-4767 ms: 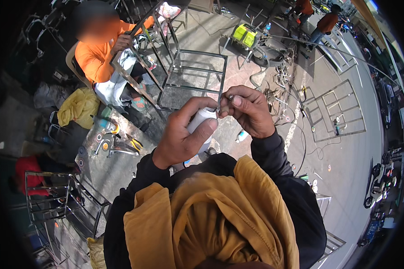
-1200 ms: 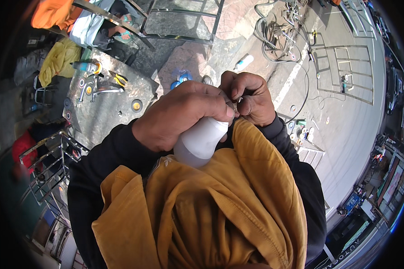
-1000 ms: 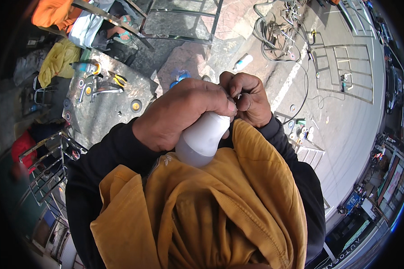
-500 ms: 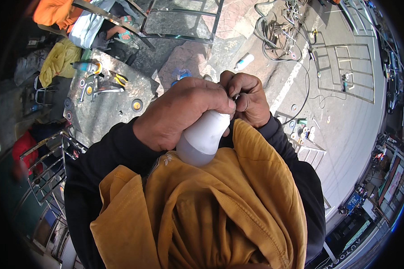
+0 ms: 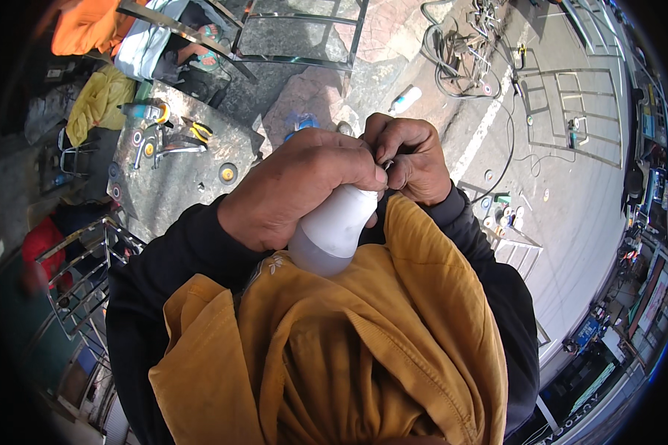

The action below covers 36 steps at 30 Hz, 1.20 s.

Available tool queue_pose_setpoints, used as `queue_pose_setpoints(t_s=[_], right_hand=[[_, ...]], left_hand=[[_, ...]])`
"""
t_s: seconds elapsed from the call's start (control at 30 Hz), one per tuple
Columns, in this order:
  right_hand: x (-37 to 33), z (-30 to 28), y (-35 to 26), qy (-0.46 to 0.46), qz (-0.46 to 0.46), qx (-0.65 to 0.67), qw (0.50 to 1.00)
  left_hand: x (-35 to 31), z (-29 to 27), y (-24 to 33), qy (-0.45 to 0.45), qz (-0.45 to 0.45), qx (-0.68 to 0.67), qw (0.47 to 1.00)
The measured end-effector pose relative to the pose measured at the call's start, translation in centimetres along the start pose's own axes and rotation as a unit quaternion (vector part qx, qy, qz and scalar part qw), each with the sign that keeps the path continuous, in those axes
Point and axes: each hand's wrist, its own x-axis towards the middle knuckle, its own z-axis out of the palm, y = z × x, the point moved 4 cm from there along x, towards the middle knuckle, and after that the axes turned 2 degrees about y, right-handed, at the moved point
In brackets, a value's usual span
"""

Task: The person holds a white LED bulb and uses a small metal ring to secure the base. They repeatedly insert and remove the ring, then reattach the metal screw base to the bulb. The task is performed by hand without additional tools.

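Note:
A white light bulb (image 5: 332,226) with a greyish rounded dome rests against the mustard-yellow cloth on my front, dome toward me. My left hand (image 5: 297,185) is closed around its narrow end, thumb and fingers covering the base. Close against it, my right hand (image 5: 412,159) pinches at the same end, thumb against forefinger. A tiny dark piece shows between the fingertips of both hands; it is too small to make out. The bulb's base is hidden by my fingers.
On the left stands a worn work table (image 5: 193,174) with yellow-handled pliers (image 5: 200,132), an angle grinder (image 5: 147,111) and grinding discs. Metal frames (image 5: 297,59) stand beyond. Cables (image 5: 449,74) lie on the ground, a bottle (image 5: 405,99) nearby. A person in orange (image 5: 89,30) sits far left.
Almost nothing differs. My right hand's fingers have shifted very slightly at the bulb's narrow end, and the bulb sits a touch further left.

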Motion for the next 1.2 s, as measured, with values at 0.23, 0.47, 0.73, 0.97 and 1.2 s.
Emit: queue_pose_setpoints(t_s=[0.23, 0.47, 0.73, 0.97, 1.2], right_hand=[[0.5, 0.3, -1.3, -0.088, -0.068, -0.051, 0.992], [0.4, 0.3, -2.0, -0.113, -0.074, -0.14, 0.981], [-0.2, 0.9, -2.8, -0.107, -0.09, -0.215, 0.966], [-0.7, 1.1, -3.0, -0.115, -0.134, -0.245, 0.953], [-1.2, 1.2, -2.6, -0.114, -0.136, -0.234, 0.956]], left_hand=[[0.0, 0.1, 0.0, 0.019, 0.006, 0.0, 1.0], [-0.2, -0.4, -0.6, 0.016, -0.03, 0.017, 0.999], [-0.5, -0.3, -1.4, 0.001, -0.045, -0.033, 0.998], [-0.4, -0.2, -1.7, 0.001, -0.033, -0.039, 0.999], [-0.5, -0.3, -1.6, -0.009, -0.034, -0.015, 0.999]])
